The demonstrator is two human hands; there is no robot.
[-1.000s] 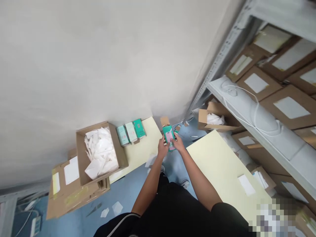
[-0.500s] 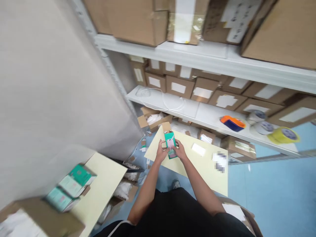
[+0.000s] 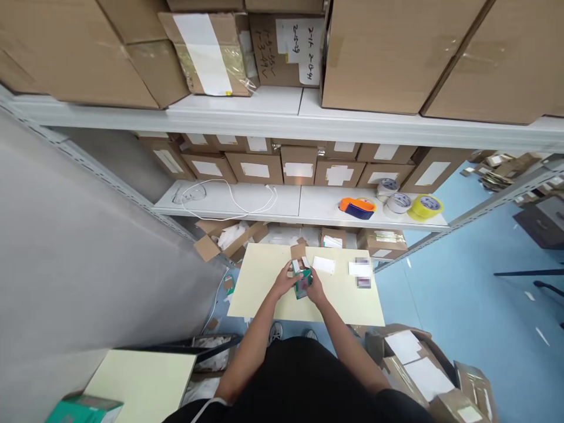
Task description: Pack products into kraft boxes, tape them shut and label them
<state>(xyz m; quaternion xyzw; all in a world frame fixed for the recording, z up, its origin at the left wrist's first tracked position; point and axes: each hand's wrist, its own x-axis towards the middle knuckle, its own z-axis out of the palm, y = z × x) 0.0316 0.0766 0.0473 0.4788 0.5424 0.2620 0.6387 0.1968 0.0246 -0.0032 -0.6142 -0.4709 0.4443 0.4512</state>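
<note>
1. Green box [image 3: 302, 289], left hand [image 3: 284, 281] and right hand [image 3: 316, 288] are now over the middle of the bench [image 3: 259, 282]; half a second ago they were toward its left end.
2. The box sits roughly midway between the bench's far and near edges (whether its base touches the top, I cannot tell). Its brown flap [image 3: 298, 251] stands open toward the far edge.
3. The left thumb lies across the box's upper part, the fingers bent round its left side, spread only as wide as their grip needs.
4. The right hand closes on the right side; its fingertips are too hidden to tell how far they reach.
5. Right of the box, a white card [image 3: 324, 265] lies near the bench's far edge.
6. Past that edge, a shelf [image 3: 286, 202] carries a white cable [image 3: 235, 204] toward its left end and tape rolls [image 3: 399, 204] toward its right.
7. An open carton [image 3: 241, 241] sits beyond the bench's far left corner.
</note>
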